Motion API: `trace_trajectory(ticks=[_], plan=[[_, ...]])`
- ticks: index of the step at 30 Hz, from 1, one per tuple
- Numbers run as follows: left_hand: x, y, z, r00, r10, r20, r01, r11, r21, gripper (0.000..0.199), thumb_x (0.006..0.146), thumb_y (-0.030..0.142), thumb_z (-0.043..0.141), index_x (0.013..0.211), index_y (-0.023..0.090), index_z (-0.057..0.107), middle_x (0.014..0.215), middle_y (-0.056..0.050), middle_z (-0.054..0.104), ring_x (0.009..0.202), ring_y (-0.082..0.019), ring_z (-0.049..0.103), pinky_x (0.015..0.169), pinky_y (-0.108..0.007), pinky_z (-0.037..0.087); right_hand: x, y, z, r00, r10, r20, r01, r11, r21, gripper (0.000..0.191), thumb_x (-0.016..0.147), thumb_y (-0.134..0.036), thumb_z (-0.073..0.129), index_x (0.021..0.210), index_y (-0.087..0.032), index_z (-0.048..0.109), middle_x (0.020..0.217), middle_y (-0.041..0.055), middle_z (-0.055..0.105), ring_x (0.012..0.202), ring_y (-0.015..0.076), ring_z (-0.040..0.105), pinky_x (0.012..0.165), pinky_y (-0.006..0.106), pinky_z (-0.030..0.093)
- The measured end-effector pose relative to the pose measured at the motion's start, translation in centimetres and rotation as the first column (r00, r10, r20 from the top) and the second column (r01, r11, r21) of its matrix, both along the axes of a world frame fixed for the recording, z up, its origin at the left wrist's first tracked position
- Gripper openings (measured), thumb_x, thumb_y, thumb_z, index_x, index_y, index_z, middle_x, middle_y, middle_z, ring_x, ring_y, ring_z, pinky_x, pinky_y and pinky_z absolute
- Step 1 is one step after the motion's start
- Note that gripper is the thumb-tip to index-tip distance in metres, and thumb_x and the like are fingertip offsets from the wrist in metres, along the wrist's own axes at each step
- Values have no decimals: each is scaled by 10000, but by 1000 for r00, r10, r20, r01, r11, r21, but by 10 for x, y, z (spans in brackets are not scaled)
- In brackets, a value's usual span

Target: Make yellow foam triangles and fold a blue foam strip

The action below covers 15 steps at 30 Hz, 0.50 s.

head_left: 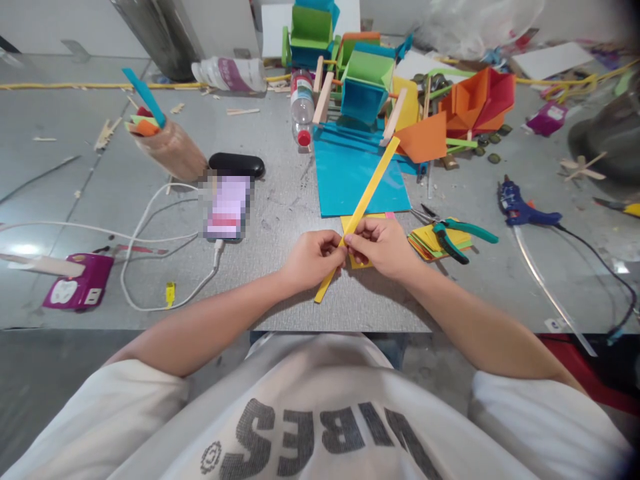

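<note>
White T-shirt [320, 380] with dark printed lettering faces the front edge of a grey tabletop [280, 303]. Just past that edge, a narrow yellow strip [374, 183] slants from lower left to upper right. The left hand [315, 257] pinches it between thumb and fingers toward its near end; the right hand [379, 245], almost touching the other, grips it with thumb and bent fingers. Beneath them lies a yellow paper piece [361, 262], partly covered.

To the left, a white cable [145, 303] loops past a purple power block [97, 270] and plugs into a smartphone [230, 200]. On the right, green-handled pliers [445, 237] rest on a pile of coloured paper pieces [421, 240]; farther right lies a blue glue gun [523, 205], a clear glue stick [537, 273] trailing from it.

Beyond the hands, the strip's far part crosses above a blue sheet [345, 180]. A black case [237, 165] sits behind the phone, near a brown holder [173, 150] of coloured strips. Farther back are a red-capped clear bottle [303, 110], green-and-blue folded boxes [367, 73] between wooden sticks [324, 97], an orange-and-red folded form [475, 100], and a white bottle [230, 73] on its side.
</note>
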<state>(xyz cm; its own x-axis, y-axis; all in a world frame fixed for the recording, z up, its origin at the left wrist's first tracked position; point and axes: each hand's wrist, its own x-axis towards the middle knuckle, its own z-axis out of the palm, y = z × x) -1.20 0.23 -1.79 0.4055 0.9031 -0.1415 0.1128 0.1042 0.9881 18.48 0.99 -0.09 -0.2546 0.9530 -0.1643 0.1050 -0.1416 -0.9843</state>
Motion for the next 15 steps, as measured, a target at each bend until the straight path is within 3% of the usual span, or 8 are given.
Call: trace_trajectory(ticks=[8,15], plan=[[0,1,2,997,-14,75,19,998,-65,109,945,214,752,848,177,719,702,-26,752,572,-125,709,544,-238,557,0,-1,-3,999,-39,13,38,998,53,628,984,-772,751,718,-217,627,620,9,643,491,105,560,456,249,442],[3,1,6,985,25,169,9,980,-201,245,1013,348,759,857,160,747,797,-84,816,621,-150,765,579,-264,635,1,-1,0,1000,-21,21,19,996,91,609,887,-752,884,768,-223,608,607,-11,621,509,105,532,476,263,420]])
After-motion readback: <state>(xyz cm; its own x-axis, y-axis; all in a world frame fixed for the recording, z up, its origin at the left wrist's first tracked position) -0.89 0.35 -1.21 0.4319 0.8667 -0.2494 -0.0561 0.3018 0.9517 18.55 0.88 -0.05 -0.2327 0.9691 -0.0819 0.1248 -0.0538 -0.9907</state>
